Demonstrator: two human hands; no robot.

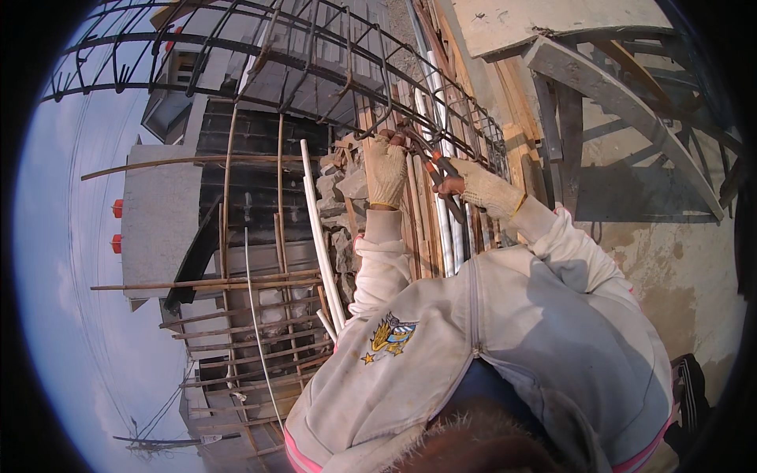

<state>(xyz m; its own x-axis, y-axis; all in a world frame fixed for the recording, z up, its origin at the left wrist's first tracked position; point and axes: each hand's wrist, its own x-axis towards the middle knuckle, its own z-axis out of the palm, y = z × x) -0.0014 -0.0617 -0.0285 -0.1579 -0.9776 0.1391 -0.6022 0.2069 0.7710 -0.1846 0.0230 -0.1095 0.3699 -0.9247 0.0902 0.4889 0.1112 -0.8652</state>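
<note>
My right hand [482, 189], in a cream knitted glove with bare fingertips, is closed around the handles of a pair of pliers [432, 167] with orange and dark grips. Their jaws point up and left toward a bar of the rebar cage [347, 79]. Just left of the pliers, my left hand [387, 172] wears a matching glove. Its fingers are bent together at the cage's lower edge, beside the plier jaws. Whatever they pinch is too small to make out. The cage is made of long dark bars with square stirrups around them.
Long timber strips and pale pipes [448, 236] lie below the cage. Broken rubble [347, 185] is heaped left of my hands. Grey boards [623, 102] lean at the right above the concrete floor [654, 268]. Bamboo poles [229, 197] form scaffolding at the left.
</note>
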